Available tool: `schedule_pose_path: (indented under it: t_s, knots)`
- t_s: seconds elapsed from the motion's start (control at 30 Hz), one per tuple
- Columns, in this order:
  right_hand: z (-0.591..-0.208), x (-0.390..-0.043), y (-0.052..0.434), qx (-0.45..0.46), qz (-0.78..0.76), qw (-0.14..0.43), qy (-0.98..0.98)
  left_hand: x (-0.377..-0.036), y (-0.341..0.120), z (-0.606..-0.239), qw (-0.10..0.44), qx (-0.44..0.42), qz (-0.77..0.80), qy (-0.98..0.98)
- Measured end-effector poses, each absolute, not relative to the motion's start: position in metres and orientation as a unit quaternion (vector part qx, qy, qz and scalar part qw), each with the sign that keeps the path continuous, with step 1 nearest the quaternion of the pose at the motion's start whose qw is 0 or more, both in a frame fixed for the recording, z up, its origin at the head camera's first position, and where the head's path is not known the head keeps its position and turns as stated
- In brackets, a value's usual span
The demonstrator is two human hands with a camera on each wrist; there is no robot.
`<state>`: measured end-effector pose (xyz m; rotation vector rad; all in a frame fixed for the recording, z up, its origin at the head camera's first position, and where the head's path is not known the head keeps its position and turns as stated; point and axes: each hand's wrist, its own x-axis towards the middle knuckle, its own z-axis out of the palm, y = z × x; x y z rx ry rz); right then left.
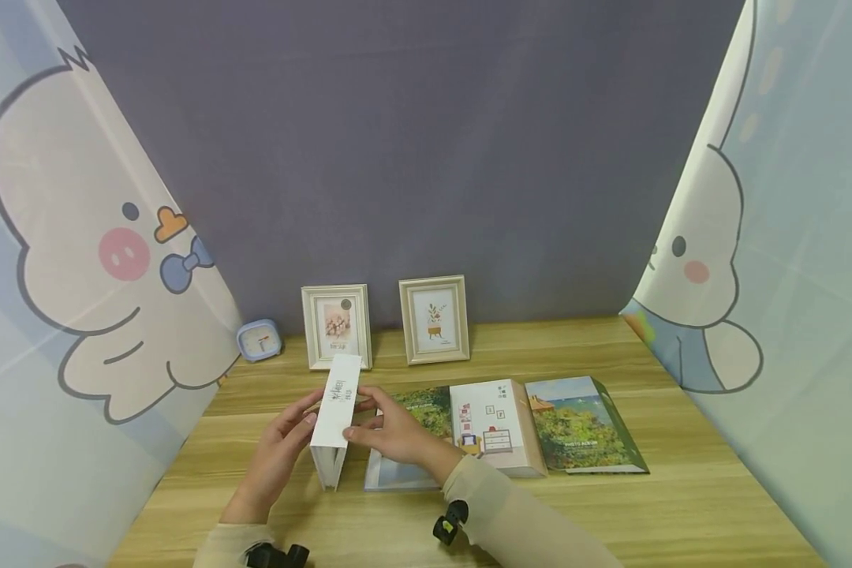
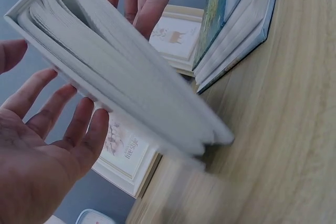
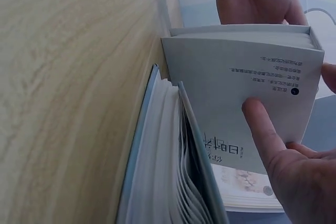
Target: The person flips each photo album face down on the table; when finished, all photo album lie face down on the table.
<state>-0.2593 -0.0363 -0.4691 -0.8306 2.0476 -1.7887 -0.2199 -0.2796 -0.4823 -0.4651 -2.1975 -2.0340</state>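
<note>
In the head view a white photo album [image 1: 337,402] stands tilted, its lettered spine facing up. My left hand [image 1: 278,451] holds it from the left, bent fingers against the cover. From the right, my right hand [image 1: 397,432] holds the same album, its thumb on that side. The left wrist view shows the album's pages [image 2: 110,72] and the left fingers [image 2: 79,124] touching one cover; its lower edge is blurred near the table. In the right wrist view a right-hand digit presses the printed cover [image 3: 210,87].
To the right lie a landscape-covered album [image 1: 426,406], a white album with furniture drawings [image 1: 493,426] and another landscape album [image 1: 582,426]. Two picture frames [image 1: 337,325] [image 1: 435,319] and a small blue clock [image 1: 259,341] stand along the back of the wooden table [image 1: 575,521].
</note>
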Motion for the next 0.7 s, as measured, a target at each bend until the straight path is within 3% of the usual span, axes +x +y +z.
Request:
schedule_pose_path:
  t_s: [0.3,0.7]
  knots:
    - [-0.472,-0.259,-0.039,-0.288,-0.673,0.178,0.658,-0.223,-0.285,-0.488,0.039,-0.192,-0.644,-0.740]
    - [-0.479,-0.260,-0.033,-0.254,-0.592,0.144,0.751,-0.228,-0.289,-0.506,0.039,-0.165,-0.606,-0.777]
